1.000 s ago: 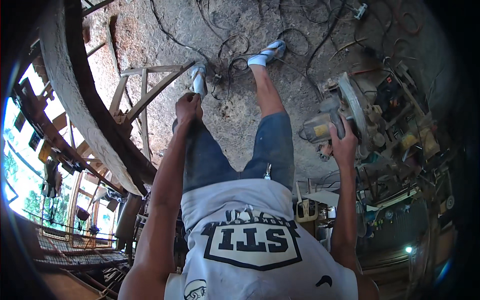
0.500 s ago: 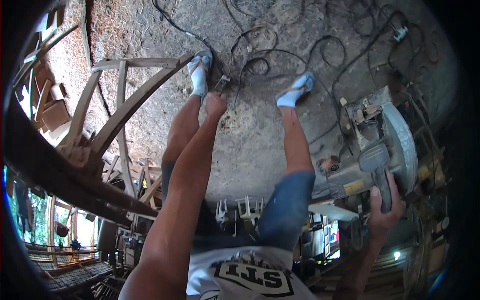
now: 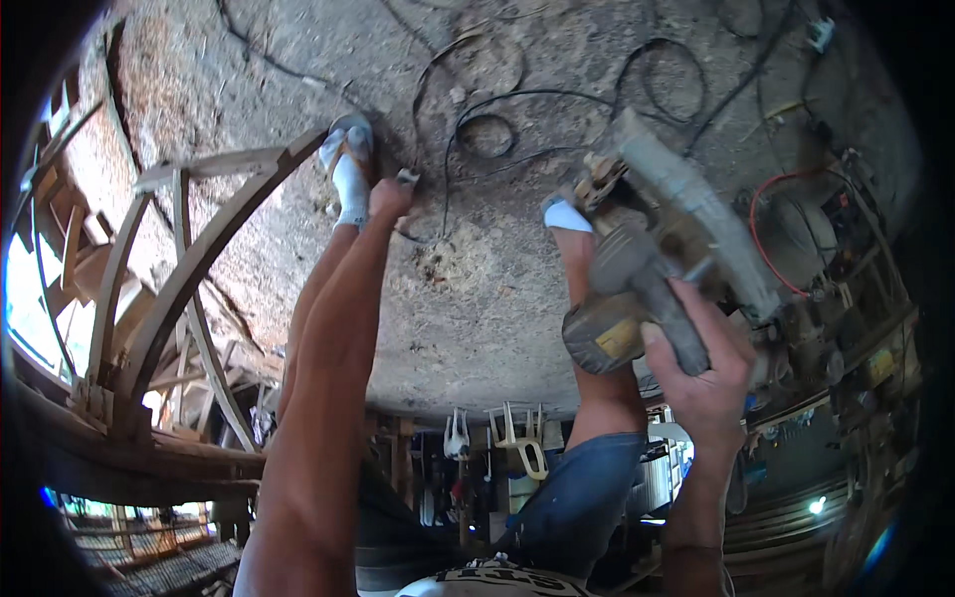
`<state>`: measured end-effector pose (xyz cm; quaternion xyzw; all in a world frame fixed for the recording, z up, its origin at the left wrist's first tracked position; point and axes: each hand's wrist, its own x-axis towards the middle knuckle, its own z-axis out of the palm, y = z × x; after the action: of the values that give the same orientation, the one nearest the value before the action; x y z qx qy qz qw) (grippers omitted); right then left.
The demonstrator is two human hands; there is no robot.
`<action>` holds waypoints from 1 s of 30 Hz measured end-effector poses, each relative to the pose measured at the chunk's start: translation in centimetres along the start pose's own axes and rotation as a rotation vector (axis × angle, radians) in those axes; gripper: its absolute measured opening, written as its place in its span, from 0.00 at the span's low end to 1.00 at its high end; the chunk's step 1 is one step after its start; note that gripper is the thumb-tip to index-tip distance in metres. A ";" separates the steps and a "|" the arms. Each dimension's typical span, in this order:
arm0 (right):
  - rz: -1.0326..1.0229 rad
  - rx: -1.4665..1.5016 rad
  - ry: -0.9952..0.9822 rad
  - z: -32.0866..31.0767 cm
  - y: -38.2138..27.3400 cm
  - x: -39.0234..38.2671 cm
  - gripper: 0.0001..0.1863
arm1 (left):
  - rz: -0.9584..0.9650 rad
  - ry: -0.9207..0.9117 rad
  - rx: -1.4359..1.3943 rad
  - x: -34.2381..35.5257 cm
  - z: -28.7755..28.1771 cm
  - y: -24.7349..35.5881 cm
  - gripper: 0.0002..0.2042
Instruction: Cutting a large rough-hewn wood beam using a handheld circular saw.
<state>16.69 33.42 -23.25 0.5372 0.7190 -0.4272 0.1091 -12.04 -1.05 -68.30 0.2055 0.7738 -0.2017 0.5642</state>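
My right hand (image 3: 701, 368) is closed around the grey rear handle of a dusty hand-held power saw (image 3: 637, 279), which looks like a circular saw. Its round motor housing has a yellow label, and a long pale curved guard (image 3: 696, 204) reaches out at the far right side. The saw hangs in front of my right shin and partly hides my right foot (image 3: 565, 215). Low beside my left foot (image 3: 350, 149), my left hand (image 3: 391, 197) is closed on a small pale-tipped piece, apparently a power plug (image 3: 408, 177). Its details are too small to make out.
Black cables (image 3: 487, 129) lie looped over the dirt floor (image 3: 468, 328). A curved wooden frame (image 3: 214, 234) stands close at my left. White plastic chairs (image 3: 517, 438) are behind me. A red hose (image 3: 761, 224) and cluttered gear line the right.
My right hand has brought the saw left and nearer, in front of my right leg, and turned it. My left hand still grips the plug, slightly further left in view.
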 end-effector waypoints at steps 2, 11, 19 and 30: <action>0.072 -0.011 -0.035 -1.4 1.1 -1.5 0.25 | 0.167 -0.229 0.187 -1.0 0.7 3.0 0.19; 0.204 0.003 0.150 -9.8 3.5 -8.4 0.27 | 0.397 -0.018 -0.045 -14.4 2.2 23.9 0.27; 0.571 0.116 0.325 -12.3 6.3 -16.5 0.28 | 0.654 0.149 -0.329 -15.5 -1.8 53.7 0.29; 0.819 0.457 0.292 -10.1 10.8 -20.5 0.25 | 1.092 0.373 -0.031 -14.8 -1.6 46.1 0.26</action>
<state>37.27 27.52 -9.85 0.8402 0.3442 -0.4165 0.0455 16.00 36.90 -57.36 0.5990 0.6448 0.1696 0.4435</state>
